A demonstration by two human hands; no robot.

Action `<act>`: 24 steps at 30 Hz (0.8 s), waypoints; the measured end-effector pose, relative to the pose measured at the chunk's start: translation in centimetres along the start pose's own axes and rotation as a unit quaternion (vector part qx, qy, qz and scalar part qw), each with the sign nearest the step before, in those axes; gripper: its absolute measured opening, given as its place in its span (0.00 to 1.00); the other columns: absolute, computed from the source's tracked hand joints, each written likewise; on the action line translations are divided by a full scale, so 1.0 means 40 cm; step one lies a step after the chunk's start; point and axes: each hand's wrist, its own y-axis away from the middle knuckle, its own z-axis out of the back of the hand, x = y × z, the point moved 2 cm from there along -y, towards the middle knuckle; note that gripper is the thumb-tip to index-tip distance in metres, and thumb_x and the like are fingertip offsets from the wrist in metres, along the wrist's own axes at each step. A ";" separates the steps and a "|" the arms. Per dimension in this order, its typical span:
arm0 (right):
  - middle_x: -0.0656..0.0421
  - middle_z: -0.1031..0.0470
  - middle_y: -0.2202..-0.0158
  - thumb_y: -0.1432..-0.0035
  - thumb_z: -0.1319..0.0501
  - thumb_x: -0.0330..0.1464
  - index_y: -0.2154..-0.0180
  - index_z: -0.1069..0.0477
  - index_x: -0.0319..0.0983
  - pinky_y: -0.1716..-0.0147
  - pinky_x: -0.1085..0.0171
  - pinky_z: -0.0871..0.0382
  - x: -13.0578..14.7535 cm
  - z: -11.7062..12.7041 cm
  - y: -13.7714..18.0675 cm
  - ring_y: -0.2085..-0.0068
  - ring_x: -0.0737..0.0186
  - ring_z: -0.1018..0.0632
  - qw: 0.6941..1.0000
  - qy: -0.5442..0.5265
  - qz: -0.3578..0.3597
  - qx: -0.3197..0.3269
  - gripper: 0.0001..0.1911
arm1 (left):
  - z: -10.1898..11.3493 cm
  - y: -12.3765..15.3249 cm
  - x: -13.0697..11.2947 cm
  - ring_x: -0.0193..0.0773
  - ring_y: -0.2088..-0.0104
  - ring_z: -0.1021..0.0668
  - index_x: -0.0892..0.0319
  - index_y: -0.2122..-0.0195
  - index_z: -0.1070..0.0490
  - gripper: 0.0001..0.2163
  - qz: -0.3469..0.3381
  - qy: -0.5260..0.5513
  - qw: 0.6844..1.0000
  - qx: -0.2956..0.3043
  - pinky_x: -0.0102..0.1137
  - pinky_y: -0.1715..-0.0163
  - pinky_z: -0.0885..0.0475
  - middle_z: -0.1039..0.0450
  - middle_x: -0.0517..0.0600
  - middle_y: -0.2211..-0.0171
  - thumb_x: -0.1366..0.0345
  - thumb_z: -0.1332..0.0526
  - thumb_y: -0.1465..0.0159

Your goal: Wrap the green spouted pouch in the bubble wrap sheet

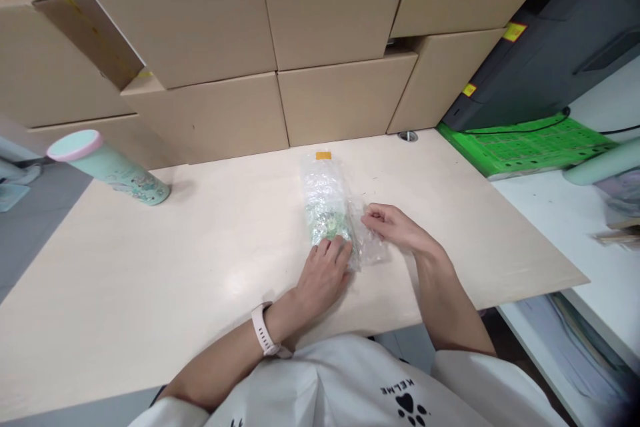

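A long packet in clear bubble wrap lies on the pale wooden table, with a green and white patterned item showing through its near half. An orange label sits at its far end. My left hand grips the packet's near end, its bent fingers over the top; the thumb is mostly hidden. Just right of the packet, my right hand is closed in a pinch on a loose clear plastic flap, which spreads out beside the wrapped part. What exactly is inside the wrap cannot be made out.
Stacked cardboard boxes form a wall along the table's back edge. A mint-green tumbler with a pink rim stands at the left. To the right are a green plastic crate, a dark grey case and a white shelf.
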 end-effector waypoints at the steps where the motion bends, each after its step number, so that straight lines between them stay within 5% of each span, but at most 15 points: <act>1: 0.63 0.31 0.74 0.40 0.42 0.44 0.72 0.34 0.40 0.74 0.66 0.38 0.005 -0.009 0.000 0.73 0.66 0.30 0.997 -0.067 0.004 0.026 0.15 | 0.003 0.009 0.006 0.51 0.50 0.29 0.60 0.39 0.45 0.25 -0.003 0.030 0.999 -0.014 0.46 0.55 0.27 0.34 0.61 0.43 0.72 0.42 0.37; 5: 0.57 0.25 0.65 0.40 0.40 0.44 0.60 0.24 0.38 0.69 0.65 0.32 0.018 -0.058 -0.008 0.68 0.65 0.26 0.984 -0.142 0.022 0.101 0.17 | 0.002 0.031 0.034 0.48 0.54 0.28 0.60 0.33 0.57 0.34 -0.009 0.132 0.990 -0.045 0.44 0.56 0.26 0.30 0.59 0.48 0.71 0.40 0.36; 9: 0.56 0.24 0.63 0.42 0.39 0.43 0.54 0.24 0.38 0.67 0.63 0.31 0.000 -0.079 -0.025 0.67 0.64 0.25 0.981 -0.165 0.010 0.104 0.19 | -0.018 0.034 0.050 0.47 0.53 0.27 0.56 0.39 0.41 0.23 -0.035 0.098 0.993 -0.063 0.44 0.55 0.26 0.30 0.57 0.47 0.73 0.40 0.36; 11: 0.56 0.23 0.65 0.44 0.38 0.44 0.56 0.24 0.39 0.69 0.63 0.31 -0.018 -0.068 -0.032 0.69 0.63 0.25 0.988 -0.145 -0.016 0.045 0.19 | -0.028 0.033 0.053 0.47 0.52 0.27 0.57 0.46 0.34 0.17 -0.045 0.082 0.992 -0.089 0.44 0.55 0.25 0.29 0.58 0.48 0.73 0.40 0.36; 14: 0.57 0.24 0.69 0.45 0.37 0.46 0.65 0.25 0.40 0.70 0.62 0.34 -0.032 -0.044 -0.036 0.70 0.60 0.26 0.994 0.028 -0.033 -0.104 0.16 | -0.031 0.033 0.054 0.47 0.52 0.26 0.59 0.50 0.32 0.13 -0.050 0.082 0.988 -0.117 0.43 0.55 0.24 0.29 0.59 0.49 0.74 0.40 0.36; 17: 0.58 0.24 0.69 0.43 0.39 0.48 0.69 0.27 0.41 0.67 0.61 0.35 -0.019 -0.065 -0.033 0.67 0.59 0.26 0.989 0.127 0.010 -0.080 0.17 | -0.025 0.037 0.050 0.47 0.53 0.26 0.60 0.51 0.32 0.12 -0.050 0.087 0.988 -0.118 0.42 0.56 0.23 0.29 0.59 0.50 0.74 0.41 0.35; 21: 0.58 0.23 0.62 0.46 0.34 0.47 0.56 0.30 0.41 0.63 0.61 0.30 0.010 -0.133 -0.032 0.62 0.58 0.24 0.996 -0.088 0.012 0.010 0.21 | -0.006 0.051 0.047 0.48 0.51 0.26 0.59 0.50 0.32 0.12 -0.034 0.141 0.984 -0.106 0.44 0.56 0.22 0.30 0.59 0.49 0.68 0.42 0.34; 24: 0.56 0.22 0.58 0.47 0.32 0.43 0.50 0.32 0.40 0.58 0.59 0.27 0.028 -0.172 -0.034 0.57 0.56 0.22 0.957 -0.280 -0.021 0.067 0.25 | 0.032 0.057 0.066 0.47 0.49 0.24 0.55 0.46 0.31 0.14 -0.029 0.204 0.972 -0.113 0.42 0.53 0.22 0.30 0.57 0.47 0.64 0.43 0.32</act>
